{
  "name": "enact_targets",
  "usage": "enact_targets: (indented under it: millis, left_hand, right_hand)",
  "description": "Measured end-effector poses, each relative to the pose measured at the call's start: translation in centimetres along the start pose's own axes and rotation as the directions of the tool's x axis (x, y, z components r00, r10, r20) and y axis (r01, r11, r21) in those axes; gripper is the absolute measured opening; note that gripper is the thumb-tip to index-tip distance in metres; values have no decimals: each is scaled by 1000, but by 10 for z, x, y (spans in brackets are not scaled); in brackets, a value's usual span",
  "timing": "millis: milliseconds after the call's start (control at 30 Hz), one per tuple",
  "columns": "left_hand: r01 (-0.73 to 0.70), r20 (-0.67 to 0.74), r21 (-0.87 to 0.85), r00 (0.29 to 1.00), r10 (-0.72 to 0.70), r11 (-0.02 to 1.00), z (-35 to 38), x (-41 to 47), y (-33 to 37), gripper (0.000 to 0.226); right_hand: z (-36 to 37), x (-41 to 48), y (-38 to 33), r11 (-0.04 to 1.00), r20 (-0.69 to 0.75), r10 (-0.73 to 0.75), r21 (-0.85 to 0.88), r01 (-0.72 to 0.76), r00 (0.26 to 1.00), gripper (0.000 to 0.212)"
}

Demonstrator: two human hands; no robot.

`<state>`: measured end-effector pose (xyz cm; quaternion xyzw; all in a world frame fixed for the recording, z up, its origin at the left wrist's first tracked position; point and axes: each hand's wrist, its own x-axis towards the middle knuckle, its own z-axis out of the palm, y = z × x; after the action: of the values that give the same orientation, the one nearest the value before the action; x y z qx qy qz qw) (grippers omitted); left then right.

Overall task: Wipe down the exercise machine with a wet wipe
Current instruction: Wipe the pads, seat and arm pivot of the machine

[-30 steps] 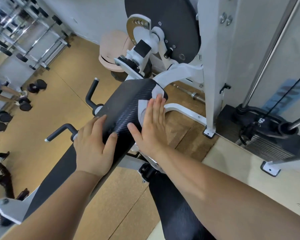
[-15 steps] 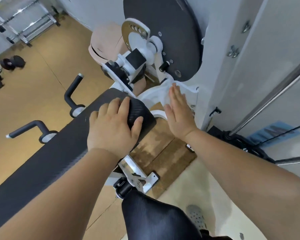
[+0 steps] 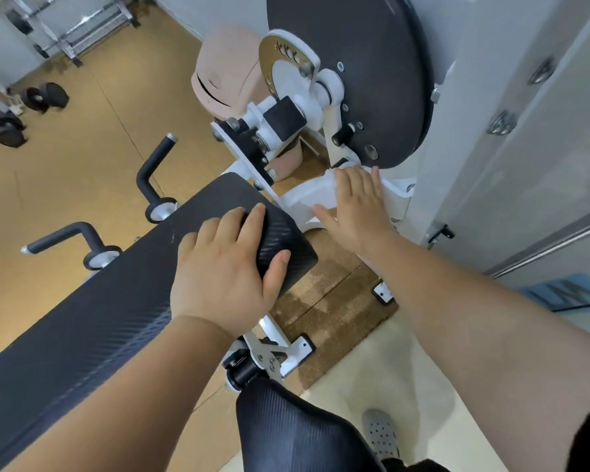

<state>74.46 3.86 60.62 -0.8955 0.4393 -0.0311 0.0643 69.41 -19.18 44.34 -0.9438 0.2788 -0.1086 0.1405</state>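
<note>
**Step in hand: wiping the white frame arm.**

The right hand (image 3: 358, 206) lies flat, fingers straight, and presses the wet wipe (image 3: 331, 177) onto the white frame arm (image 3: 300, 199) of the exercise machine, just below the lower edge of the black disc (image 3: 348, 80). Only a crumpled edge of the wipe seems to show past the fingertips. It is white on white, so its outline is uncertain.

The left hand (image 3: 225, 264) rests spread on the far right corner of the black pad (image 3: 116, 301). Its fingers lie across the top and its thumb lies over the side edge. It grasps nothing and likely serves as a brace.

**Procedure**
- Keep the palm flat so the wipe stays spread.
- Stroke along the arm, not across it.
- Follow the curve to the upright column at the right.
- Keep fingers clear of the disc pivot and bolts.

**Orientation**
- The pad's long axis runs from lower left to upper right, with its far end toward the disc.
- The frame arm continues from that end rightward.
- The wipe's own axis cannot be told.
</note>
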Motion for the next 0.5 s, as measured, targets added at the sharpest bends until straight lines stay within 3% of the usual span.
enact_targets:
  millis: [67, 133, 200, 267, 333, 400, 433, 500]
  left_hand:
    - [-3, -8, -6, 1000, 3, 1000, 1, 0, 0, 70]
    - [-3, -13, -9, 1000, 3, 1000, 1, 0, 1, 70]
    - [3, -12, -3, 1000, -3, 1000, 0, -1, 1, 70]
    - [7, -9, -1, 1000, -7, 1000, -1, -1, 2, 70]
    - [8, -4, -1, 1000, -8, 1000, -1, -1, 2, 70]
    - [11, 1, 1, 1000, -11, 1000, 0, 0, 2, 70]
    - [12, 2, 1, 1000, -12, 1000, 0, 0, 2, 70]
    - [9, -3, -2, 1000, -9, 1000, 0, 0, 2, 70]
  right_hand:
    - [-1, -5, -17, 993, -1, -102, 53, 102, 995, 79]
    - [6, -8, -31, 954, 48, -294, -45, 296, 954, 70]
    - [10, -5, -28, 904, 114, -382, -163, 396, 917, 66]
    - [6, 0, -17, 919, 103, -353, -146, 366, 930, 77]
    - [5, 0, -7, 985, 78, -170, -25, 173, 982, 88]
    - [5, 0, -10, 998, 35, 6, 66, -8, 999, 82]
    - [6, 0, -18, 997, 19, 20, 78, -22, 1000, 76]
    - [15, 0, -37, 990, -16, -139, -23, 139, 990, 49]
